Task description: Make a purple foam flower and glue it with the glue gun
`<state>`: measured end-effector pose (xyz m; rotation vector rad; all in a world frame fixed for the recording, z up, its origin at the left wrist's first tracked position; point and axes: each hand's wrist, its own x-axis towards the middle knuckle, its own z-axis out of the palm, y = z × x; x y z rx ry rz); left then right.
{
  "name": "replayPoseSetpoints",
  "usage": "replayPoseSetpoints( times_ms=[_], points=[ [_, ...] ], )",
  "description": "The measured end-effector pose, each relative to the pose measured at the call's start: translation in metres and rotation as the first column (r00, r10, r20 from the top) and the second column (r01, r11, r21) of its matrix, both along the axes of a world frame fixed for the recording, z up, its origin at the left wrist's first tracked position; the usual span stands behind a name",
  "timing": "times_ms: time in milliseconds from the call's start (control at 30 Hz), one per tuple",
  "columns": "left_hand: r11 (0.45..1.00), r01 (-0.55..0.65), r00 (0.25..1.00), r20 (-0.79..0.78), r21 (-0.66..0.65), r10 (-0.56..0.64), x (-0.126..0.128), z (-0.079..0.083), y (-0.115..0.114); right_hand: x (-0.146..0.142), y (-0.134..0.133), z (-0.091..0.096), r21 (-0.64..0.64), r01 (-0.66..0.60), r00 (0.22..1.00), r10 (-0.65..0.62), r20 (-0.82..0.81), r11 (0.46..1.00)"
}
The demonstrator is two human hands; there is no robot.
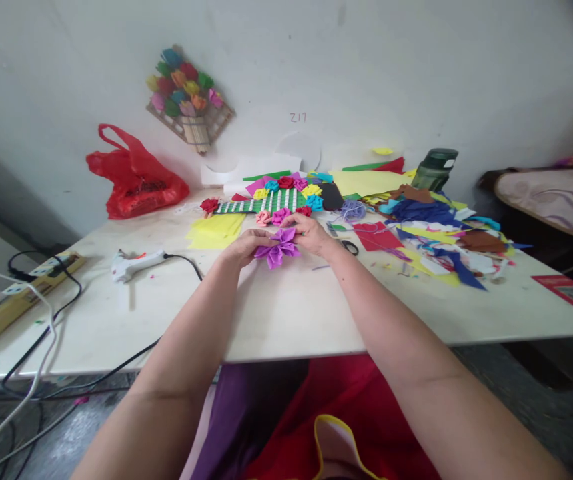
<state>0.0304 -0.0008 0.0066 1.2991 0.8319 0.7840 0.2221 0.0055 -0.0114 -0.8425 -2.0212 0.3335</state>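
Observation:
Between my two hands, a little above the white table [286, 327], is a purple paper flower [279, 251] with pointed petals. My left hand [250, 245] pinches its left side, fingers closed on a petal. At the upper right edge of the flower, my right hand [309, 233] has its thumb and fingers closed on another petal. Just beyond my hands lies a green and white striped craft piece [282, 201], edged with red, yellow, blue and pink paper flowers. Yellow paper sheets [216, 231] lie to the left of it.
At left are a glue gun [139, 264] with its black cord, a power strip [21, 300] and a red plastic bag [133, 177]. Coloured paper scraps [436, 227], scissors [349, 247] and a green bottle [434, 170] are at right. A paper bouquet [186, 93] hangs on the wall.

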Motion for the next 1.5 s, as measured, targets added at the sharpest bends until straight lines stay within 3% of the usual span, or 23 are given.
replayPoseSetpoints(
  times_ms=[167, 400, 700, 833, 967, 1167, 1333, 1500],
  points=[
    [0.995, 0.008, 0.998, 0.060, -0.102, -0.002, -0.002, -0.003, 0.003, 0.000, 0.000, 0.000, 0.044, 0.001, 1.000, -0.001, 0.006, 0.999],
    [0.946, 0.023, 0.991, 0.132, -0.322, 0.021, 0.000, 0.001, -0.002, 0.001, -0.006, 0.008, 0.094, 0.011, 0.994, -0.021, 0.106, 0.996],
    [0.902, -0.008, 0.971, 0.211, -0.431, 0.110, 0.003, -0.003, 0.003, -0.007, -0.024, 0.018, 0.219, 0.170, 0.942, -0.224, 0.251, 0.961],
    [0.902, 0.004, 0.969, 0.224, -0.432, 0.103, 0.003, -0.005, 0.005, -0.009, -0.027, 0.019, 0.253, 0.175, 0.937, -0.239, 0.253, 0.952],
    [0.944, -0.026, 0.977, 0.192, -0.330, 0.095, 0.003, -0.004, 0.002, -0.006, -0.024, 0.016, 0.223, 0.178, 0.941, -0.232, 0.246, 0.958],
    [0.992, -0.128, 0.988, 0.092, 0.012, 0.126, 0.005, -0.001, -0.001, 0.000, -0.016, 0.010, 0.152, 0.185, 0.962, -0.210, 0.172, 0.971],
    [0.949, -0.115, 0.993, 0.020, 0.294, 0.115, 0.006, -0.002, -0.001, 0.003, -0.011, 0.007, 0.110, 0.171, 0.977, -0.183, 0.111, 0.979],
    [0.893, -0.143, 0.981, -0.062, 0.426, 0.186, 0.007, -0.002, -0.002, 0.003, -0.011, 0.006, 0.092, 0.165, 0.981, -0.174, 0.092, 0.982]
  ],
)
